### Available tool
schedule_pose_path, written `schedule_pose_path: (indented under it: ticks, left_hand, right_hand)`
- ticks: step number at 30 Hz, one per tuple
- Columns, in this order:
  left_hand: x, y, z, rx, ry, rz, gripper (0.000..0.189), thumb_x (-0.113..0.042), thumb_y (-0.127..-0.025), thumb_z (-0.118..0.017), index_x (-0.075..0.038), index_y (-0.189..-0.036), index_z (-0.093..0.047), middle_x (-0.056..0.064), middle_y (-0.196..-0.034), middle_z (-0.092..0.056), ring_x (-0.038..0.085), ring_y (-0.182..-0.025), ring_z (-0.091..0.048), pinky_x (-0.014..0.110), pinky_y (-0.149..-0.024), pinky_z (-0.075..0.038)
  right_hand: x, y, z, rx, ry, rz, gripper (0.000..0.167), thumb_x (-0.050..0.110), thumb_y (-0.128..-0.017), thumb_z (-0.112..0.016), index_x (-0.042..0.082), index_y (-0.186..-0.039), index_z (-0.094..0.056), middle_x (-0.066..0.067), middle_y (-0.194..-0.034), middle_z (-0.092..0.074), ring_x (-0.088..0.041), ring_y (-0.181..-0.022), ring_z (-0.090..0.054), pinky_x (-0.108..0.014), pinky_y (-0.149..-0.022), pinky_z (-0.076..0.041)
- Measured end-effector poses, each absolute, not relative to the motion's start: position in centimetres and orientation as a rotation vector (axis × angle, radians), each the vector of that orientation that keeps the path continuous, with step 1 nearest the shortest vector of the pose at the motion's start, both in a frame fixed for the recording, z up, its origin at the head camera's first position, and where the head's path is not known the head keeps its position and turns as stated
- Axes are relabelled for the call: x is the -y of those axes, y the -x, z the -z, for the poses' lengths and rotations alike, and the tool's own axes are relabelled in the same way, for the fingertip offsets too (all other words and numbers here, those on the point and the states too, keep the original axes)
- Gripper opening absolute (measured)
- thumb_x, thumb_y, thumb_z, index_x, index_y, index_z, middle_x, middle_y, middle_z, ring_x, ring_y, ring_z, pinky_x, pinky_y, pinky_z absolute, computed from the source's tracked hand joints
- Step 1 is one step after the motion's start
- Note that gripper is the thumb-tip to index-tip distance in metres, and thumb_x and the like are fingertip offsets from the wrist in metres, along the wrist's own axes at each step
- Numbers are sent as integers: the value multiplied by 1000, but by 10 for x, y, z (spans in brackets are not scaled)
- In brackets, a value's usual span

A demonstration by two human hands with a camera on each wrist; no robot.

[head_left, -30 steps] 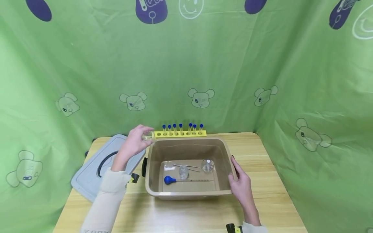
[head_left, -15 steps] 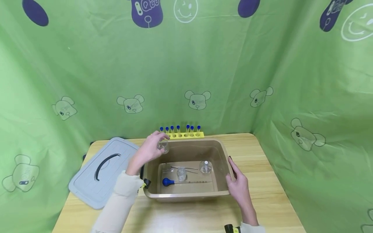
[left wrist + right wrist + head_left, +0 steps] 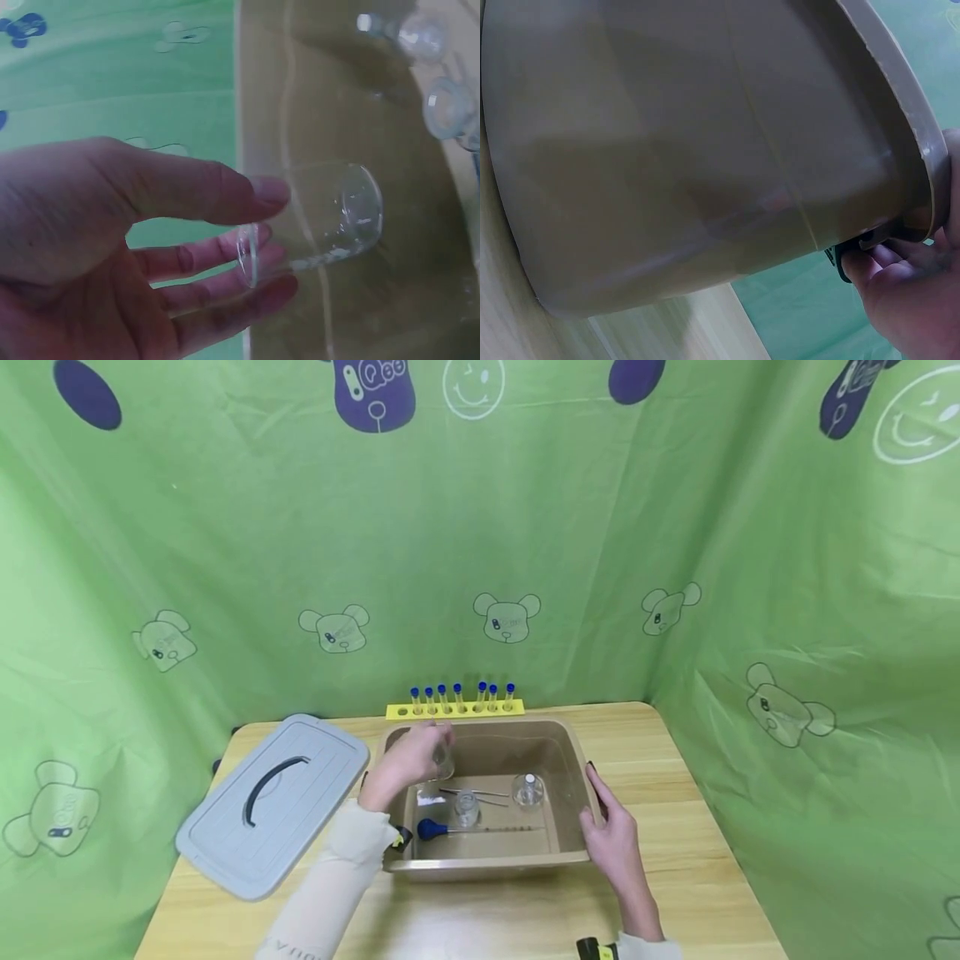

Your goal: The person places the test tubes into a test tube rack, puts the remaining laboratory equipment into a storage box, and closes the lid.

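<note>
My left hand point(image 3: 408, 760) holds a clear glass beaker point(image 3: 330, 214) near its rim, thumb on one side and fingers on the other. It is inside the left back part of a brown plastic bin point(image 3: 495, 863), above the floor. On the bin's floor lie a pipette with a blue bulb point(image 3: 430, 829), a small glass jar point(image 3: 467, 810), a round flask with a white stopper point(image 3: 528, 791) and thin metal rods point(image 3: 476, 793). At the bin's right end my right hand point(image 3: 617, 839) grips the rim, its fingers by a black clip point(image 3: 846, 259) beneath.
A grey lid point(image 3: 322, 793) with a black handle lies on the wooden table point(image 3: 675, 793) left of the bin. Behind the bin stands a yellow rack point(image 3: 393, 712) with several blue-capped tubes point(image 3: 442, 697). Green curtains point(image 3: 420, 527) close in the back and sides.
My left hand has carried the beaker from beside the yellow rack rightward and down into the bin. The right hand has stayed on the bin's right rim.
</note>
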State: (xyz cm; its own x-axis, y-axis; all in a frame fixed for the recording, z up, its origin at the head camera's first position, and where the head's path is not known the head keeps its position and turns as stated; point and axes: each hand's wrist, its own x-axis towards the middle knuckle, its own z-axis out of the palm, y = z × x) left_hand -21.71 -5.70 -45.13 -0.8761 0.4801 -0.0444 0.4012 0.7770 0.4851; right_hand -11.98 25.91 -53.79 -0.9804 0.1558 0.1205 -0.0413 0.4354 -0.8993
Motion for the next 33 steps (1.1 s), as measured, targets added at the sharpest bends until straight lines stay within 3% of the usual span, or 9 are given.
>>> schedule_pose_path:
  ticks: [9,13,17,25,33]
  left_hand:
    - [50,218,477,-2806,-616,-524,35,10,-72,-79,-12,-96,-65,3,-90,-60,21,-85,-56,35,-72,-56]
    - [51,221,488,-2825,-637,-460,29,5,-74,-81,-12,-92,-65,0,-85,-58,21,-85,-57,36,-72,-55]
    - [50,224,496,-2794,-612,-433,31,5,-74,-82,-12,-91,-62,0,-85,-58,21,-84,-58,36,-72,-56]
    - [43,228,505,-2734,-533,-347,37,12,-70,-78,-13,-90,-61,0,-80,-59,19,-74,-59,31,-60,-55]
    - [37,232,517,-2707,-549,-241,40,7,-66,-85,-14,-91,-62,-1,-81,-58,17,-74,-58,31,-58,-53]
  right_hand:
    - [-258,121,539,2505,125,-1565,66,-11,-94,-51,14,-155,-45,-18,-159,-41,-40,-129,-53,-48,-90,-59]
    - [-258,121,540,2502,126,-1556,67,-11,-94,-52,14,-155,-46,-18,-158,-42,-40,-128,-54,-46,-88,-60]
    - [-259,121,540,2495,130,-1554,67,-11,-93,-52,14,-155,-46,-17,-158,-42,-40,-129,-53,-46,-89,-60]
    - [-259,121,540,2485,100,-1550,67,-13,-93,-51,12,-155,-46,-17,-158,-42,-40,-133,-50,-48,-95,-56]
    - [-259,122,541,2481,84,-1554,67,-13,-93,-51,11,-155,-46,-17,-158,-42,-41,-134,-49,-49,-98,-52]
